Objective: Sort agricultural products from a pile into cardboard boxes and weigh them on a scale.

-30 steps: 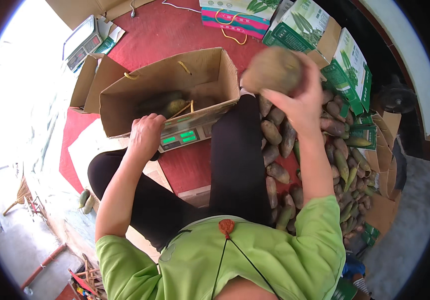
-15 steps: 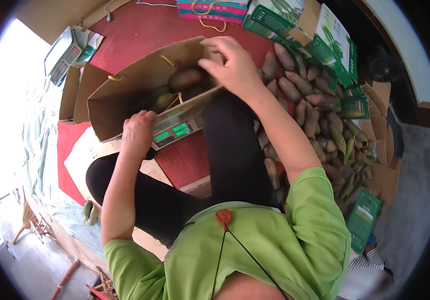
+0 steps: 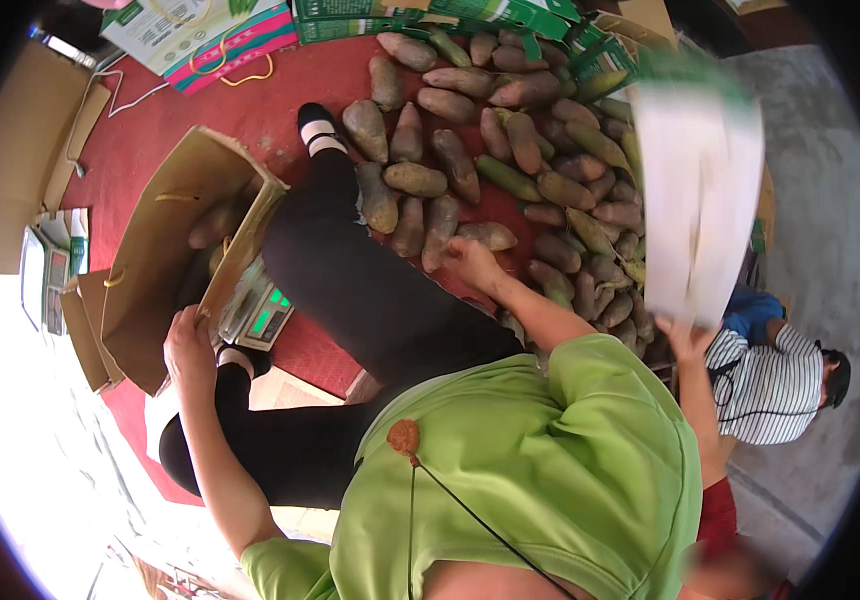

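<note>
- The rim of a cardboard carton [image 3: 140, 310], at centre left of the frame, is gripped by the left hand [image 3: 188, 350]; its fingers are closed narrowly over the edge, near the carton's lower end.
- The carton's long axis is slanted from lower left to upper right, and its open mouth is turned up toward the camera (yellow cord handles are fixed along its left-hand wall).
- Inside the carton, toward its upper end, a reddish root vegetable [image 3: 215, 225] is seen lying in shade.
- The carton's right side is bordered by a weighing scale [image 3: 268, 315], whose lit green display is pointed toward the lower right.
- The right hand [image 3: 472, 262] is held near the middle of the frame with fingers bent, just beside the lower end of a brownish root [image 3: 440, 230]; whether that root is gripped or merely touched cannot be told.
- That root's long axis is set almost upright in the frame, while a neighbouring root [image 3: 487, 236] is laid nearly crosswise.
- From upper centre to right, a broad heap of roots [image 3: 580, 185] is spread, pointed in mixed directions.
- At right, a blurred white box [image 3: 695, 210] is held by another person's hand [image 3: 688, 340].
</note>
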`<state>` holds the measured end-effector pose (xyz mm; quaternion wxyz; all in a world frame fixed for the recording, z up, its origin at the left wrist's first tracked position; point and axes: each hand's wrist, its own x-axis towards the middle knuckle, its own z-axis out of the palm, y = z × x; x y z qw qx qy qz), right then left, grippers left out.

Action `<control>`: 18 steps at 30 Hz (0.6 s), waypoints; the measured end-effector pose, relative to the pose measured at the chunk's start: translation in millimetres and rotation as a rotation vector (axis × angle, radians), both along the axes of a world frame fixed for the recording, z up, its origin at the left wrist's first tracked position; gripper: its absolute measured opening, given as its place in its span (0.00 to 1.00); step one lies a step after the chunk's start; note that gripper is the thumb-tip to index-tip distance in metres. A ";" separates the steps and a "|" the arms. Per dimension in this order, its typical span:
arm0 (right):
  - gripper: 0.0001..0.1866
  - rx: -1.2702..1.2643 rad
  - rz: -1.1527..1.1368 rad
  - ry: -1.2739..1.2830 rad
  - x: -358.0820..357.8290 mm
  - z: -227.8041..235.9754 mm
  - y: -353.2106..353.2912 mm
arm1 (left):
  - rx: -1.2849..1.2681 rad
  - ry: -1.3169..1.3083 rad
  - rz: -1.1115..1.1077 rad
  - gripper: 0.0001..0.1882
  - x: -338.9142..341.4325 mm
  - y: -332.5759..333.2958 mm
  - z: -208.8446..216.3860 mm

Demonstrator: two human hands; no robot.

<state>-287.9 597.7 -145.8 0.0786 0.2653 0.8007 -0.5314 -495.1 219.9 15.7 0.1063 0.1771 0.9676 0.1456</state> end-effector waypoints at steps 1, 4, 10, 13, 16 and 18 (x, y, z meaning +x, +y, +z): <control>0.11 0.147 0.082 -0.129 7.0 3.3 -4.5 | -0.020 -0.001 0.004 0.10 0.0 0.1 0.9; 0.10 0.248 0.170 -0.198 25.5 -24.4 -3.6 | -0.003 0.032 -0.022 0.11 -1.7 -3.8 -5.0; 0.10 0.132 0.116 -0.145 23.7 -51.3 -5.1 | 0.007 0.030 -0.020 0.12 -1.1 -0.1 -5.1; 0.11 0.198 0.098 -0.183 10.0 -20.7 -3.1 | 0.001 0.028 -0.014 0.12 -0.9 -5.1 -6.5; 0.12 0.167 0.046 -0.237 18.9 -26.5 13.2 | -0.008 0.017 -0.027 0.12 -4.4 -11.5 -11.1; 0.13 0.113 0.002 -0.209 30.0 -51.4 25.3 | -0.011 0.031 -0.040 0.12 -5.7 -12.4 -13.0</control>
